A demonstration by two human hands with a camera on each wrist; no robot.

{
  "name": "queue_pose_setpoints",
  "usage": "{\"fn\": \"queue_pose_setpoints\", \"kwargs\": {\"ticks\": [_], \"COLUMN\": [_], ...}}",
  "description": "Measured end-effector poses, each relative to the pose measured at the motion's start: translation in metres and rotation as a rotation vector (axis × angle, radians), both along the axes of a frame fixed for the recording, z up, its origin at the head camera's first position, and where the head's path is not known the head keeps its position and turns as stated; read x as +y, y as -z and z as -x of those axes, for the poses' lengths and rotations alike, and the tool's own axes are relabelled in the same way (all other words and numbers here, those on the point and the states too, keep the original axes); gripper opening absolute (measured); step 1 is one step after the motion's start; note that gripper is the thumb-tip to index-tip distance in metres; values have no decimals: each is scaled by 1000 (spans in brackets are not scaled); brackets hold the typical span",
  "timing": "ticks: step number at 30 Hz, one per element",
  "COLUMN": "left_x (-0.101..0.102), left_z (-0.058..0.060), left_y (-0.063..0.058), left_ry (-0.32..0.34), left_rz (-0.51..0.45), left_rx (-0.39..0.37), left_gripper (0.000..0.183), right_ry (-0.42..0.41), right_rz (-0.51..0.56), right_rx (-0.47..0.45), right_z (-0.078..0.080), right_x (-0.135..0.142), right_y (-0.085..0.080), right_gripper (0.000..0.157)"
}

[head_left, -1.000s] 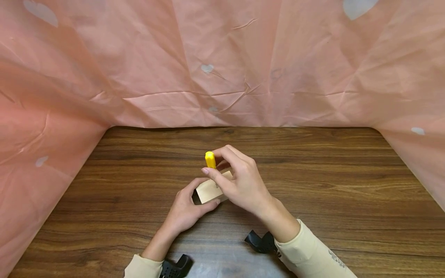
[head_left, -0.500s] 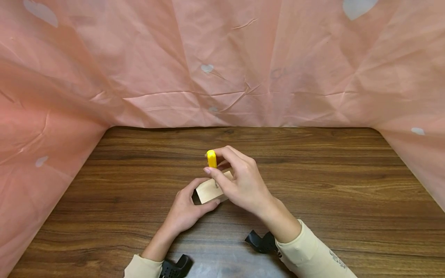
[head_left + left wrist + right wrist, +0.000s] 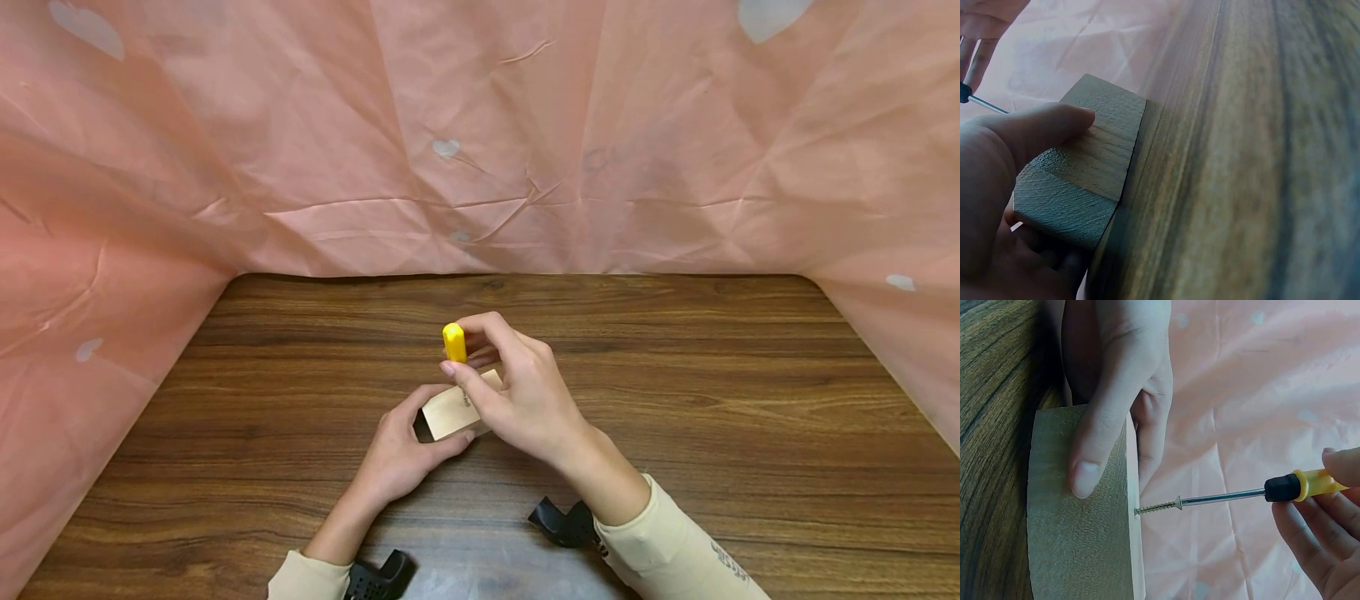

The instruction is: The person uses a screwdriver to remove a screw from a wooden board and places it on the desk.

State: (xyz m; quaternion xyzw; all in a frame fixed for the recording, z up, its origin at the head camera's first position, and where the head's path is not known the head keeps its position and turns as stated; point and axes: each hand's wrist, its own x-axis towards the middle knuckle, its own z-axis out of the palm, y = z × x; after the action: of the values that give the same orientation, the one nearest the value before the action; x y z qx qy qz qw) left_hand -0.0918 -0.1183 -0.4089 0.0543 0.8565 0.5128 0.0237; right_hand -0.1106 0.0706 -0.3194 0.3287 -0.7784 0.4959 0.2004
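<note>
Left hand (image 3: 395, 457) gripped block (image 3: 452, 412); right hand (image 3: 528, 396) pinched screwdriver (image 3: 453, 342), tip against screw (image 3: 1159, 507), screw's point at block's top.

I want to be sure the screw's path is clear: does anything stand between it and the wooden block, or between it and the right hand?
Nothing visible blocks the screw: its tip meets the wooden block. Only the screwdriver stands between the screw and the right hand. The left hand grips the block's sides.
</note>
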Motion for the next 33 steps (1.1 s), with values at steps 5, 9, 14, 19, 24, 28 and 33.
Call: {"fn": "queue_pose_setpoints", "kwargs": {"ticks": [5,9,14,19,24,28,33], "left_x": [-1,-1,0,0,0,0,0], "left_z": [1,0,0,0,0,0,0], "left_y": [0,0,-1,-1,0,-1,-1], "left_ry": [3,5,4,4,0,-1,3], "left_rz": [-3,-2,-4,-4,-2,-2,-5], "left_rx": [3,4,7,12,-3,-8,-6], "left_gripper": [51,51,51,51,51,51,51], "right_ry": [2,-5,17,10,4,-2,-5], "right_rz": [-10,-4,-20,-13,2,7,11], "right_rx": [-19,-42,-23,2,23,21,2], "right_z": [0,0,1,1,2,1,1], "right_x": [0,-1,0,0,0,0,0], "right_y": [-1,-1,0,1,0,0,-1], "right_gripper": [26,23,21,22,20,23,29]}}
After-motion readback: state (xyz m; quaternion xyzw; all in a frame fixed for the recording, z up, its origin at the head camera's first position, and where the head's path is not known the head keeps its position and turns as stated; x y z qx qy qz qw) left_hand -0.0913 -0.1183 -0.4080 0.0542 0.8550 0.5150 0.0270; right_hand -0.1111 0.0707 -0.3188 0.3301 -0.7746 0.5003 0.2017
